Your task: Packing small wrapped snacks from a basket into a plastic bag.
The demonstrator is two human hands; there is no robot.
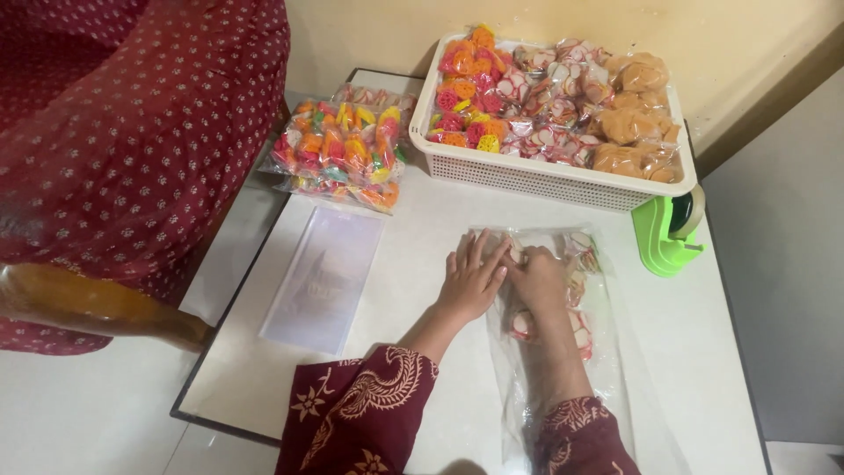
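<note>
A large clear plastic bag (607,352) lies on the white table (422,220) in front of me, with small packets of red-and-white snacks (582,255) at its far end. My right hand (538,277) is inside the bag up to the forearm, resting on those packets. My left hand (470,277) lies flat with fingers apart on the outside of the bag's left edge, pressing it against the table and touching the right hand.
A white perforated basket (527,171) at the back holds colourful, red-and-white and brown snack packets. A bundle of colourful packets (343,154) lies to its left. A stack of flat clear bags (323,277) lies left of my hands. A green tape dispenser (670,233) stands right.
</note>
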